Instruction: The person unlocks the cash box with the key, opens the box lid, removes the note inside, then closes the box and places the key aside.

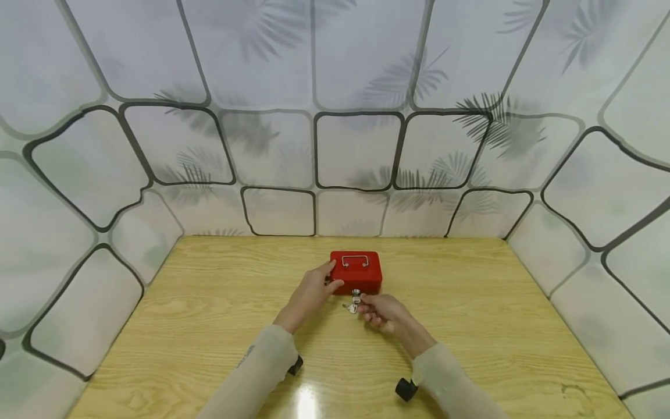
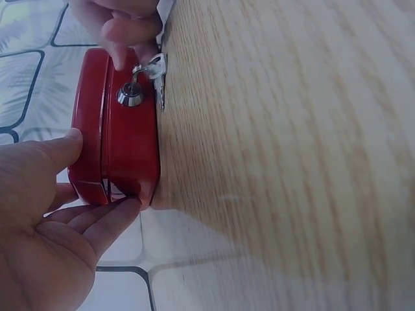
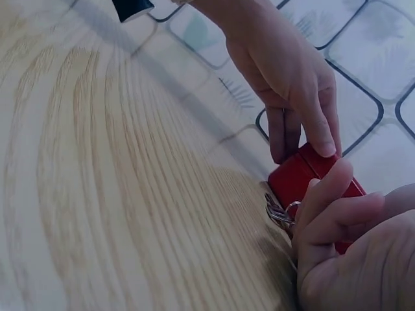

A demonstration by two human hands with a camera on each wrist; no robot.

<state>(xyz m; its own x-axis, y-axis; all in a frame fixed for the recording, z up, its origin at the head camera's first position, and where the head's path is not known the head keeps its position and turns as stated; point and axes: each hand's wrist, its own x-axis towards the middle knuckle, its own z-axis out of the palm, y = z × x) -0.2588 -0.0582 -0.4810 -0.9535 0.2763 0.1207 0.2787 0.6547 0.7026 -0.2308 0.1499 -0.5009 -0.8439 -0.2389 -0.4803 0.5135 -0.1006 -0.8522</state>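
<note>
Wood-grain tabletop (image 1: 209, 326) with a glossy finish, boxed in on 3 sides by white panels (image 1: 356, 75) printed with dark rounded outlines and faint palm-leaf shadows. Pretty plain setup otherwise.

Sitting toward the far edge of the tabletop, roughly centred between the left and right edges, is a small red cash box (image 1: 356, 271) with a silver carry handle (image 1: 355, 261) lying flat on its lid. Lid looks down. On the front face there's a round silver lock (image 2: 130, 96), and a key (image 2: 153, 67) is stuck in it, with a 2nd key hanging off the same ring just beside it, dangling down to the wood.

Left hand (image 1: 312, 291) is up against the box's left end: thumb on the lid side, fingers (image 2: 107, 217) laid straight along the near-left corner, so it's bracing the box with a fairly flat, relaxed hand and not wrapped around anything.

Right hand (image 1: 381, 310) is right in front of the box, fingers curled in tight, thumb and forefinger pinching the key in the lock. Narrow pinch grip, nothing else in it.

Both sleeves are pale beige, and each wrist has a small black camera mount (image 1: 405, 389) poking out underneath, near the front edge of the tabletop.
</note>
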